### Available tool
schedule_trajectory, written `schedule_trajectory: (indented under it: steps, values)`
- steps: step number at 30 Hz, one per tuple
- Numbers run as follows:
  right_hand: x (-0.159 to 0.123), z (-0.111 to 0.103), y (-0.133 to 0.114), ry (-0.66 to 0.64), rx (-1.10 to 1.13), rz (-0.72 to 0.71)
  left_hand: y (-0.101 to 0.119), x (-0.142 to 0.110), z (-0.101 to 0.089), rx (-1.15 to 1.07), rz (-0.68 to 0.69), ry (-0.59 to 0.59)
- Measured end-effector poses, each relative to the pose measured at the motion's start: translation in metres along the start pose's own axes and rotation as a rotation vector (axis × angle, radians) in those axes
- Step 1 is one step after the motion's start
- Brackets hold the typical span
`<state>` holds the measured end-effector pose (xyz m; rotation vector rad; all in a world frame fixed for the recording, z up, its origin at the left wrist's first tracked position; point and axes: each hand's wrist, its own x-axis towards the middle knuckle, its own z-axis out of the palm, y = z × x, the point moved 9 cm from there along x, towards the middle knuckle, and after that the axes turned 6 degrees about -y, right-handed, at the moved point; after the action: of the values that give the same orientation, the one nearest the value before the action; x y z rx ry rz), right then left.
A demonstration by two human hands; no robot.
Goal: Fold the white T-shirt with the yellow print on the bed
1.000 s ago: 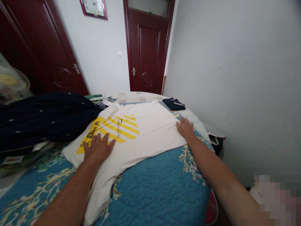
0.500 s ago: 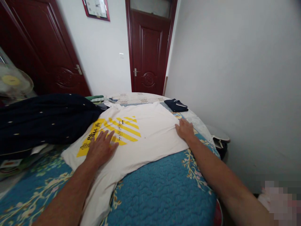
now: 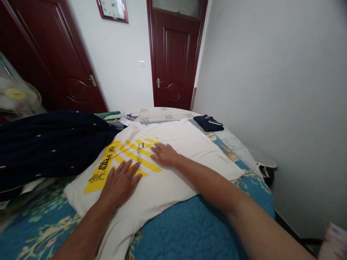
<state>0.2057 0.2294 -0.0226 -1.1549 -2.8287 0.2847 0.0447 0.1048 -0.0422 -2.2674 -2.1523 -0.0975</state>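
Note:
A white T-shirt [image 3: 173, 186] with a yellow striped print and black lettering lies spread over the blue floral quilted cover [image 3: 184, 227]. My left hand [image 3: 120, 182] rests flat on the lower part of the print, fingers spread. Just beyond it, to the right, my right hand [image 3: 164, 154] lies on the shirt at the print's right edge, its fingers outstretched. Neither hand grasps the cloth. The near sleeve of the shirt runs down toward me, partly behind my left forearm.
A dark navy garment with small light marks [image 3: 54, 141] is heaped on the left. Behind it lie folded clothes [image 3: 111, 115]. A folded navy garment [image 3: 208, 123] sits at the far right. A fan [image 3: 16, 95] stands at left, a dark bag [image 3: 267, 171] beside the bed.
My right hand has moved left from the shirt's right edge onto the print. The shirt's right end now reaches further right. My left hand stays on the print.

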Motion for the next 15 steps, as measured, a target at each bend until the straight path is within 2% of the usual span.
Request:
schedule_trajectory:
  steps: [3, 6, 12, 15]
  values:
    - [0.02, 0.008, 0.03, 0.006, 0.002, 0.069, -0.001, -0.001, 0.001, -0.002, 0.01, 0.016]
    - [0.022, 0.004, 0.085, 0.034, -0.021, 0.21, -0.004, -0.001, 0.003, -0.002, 0.014, 0.026]
    - [-0.015, -0.02, 0.217, 0.075, -0.059, 0.545, -0.008, 0.001, 0.008, 0.003, 0.009, 0.017]
    - [-0.037, -0.03, 0.264, 0.101, -0.077, 0.633, -0.011, 0.002, 0.01, -0.008, -0.009, 0.01]
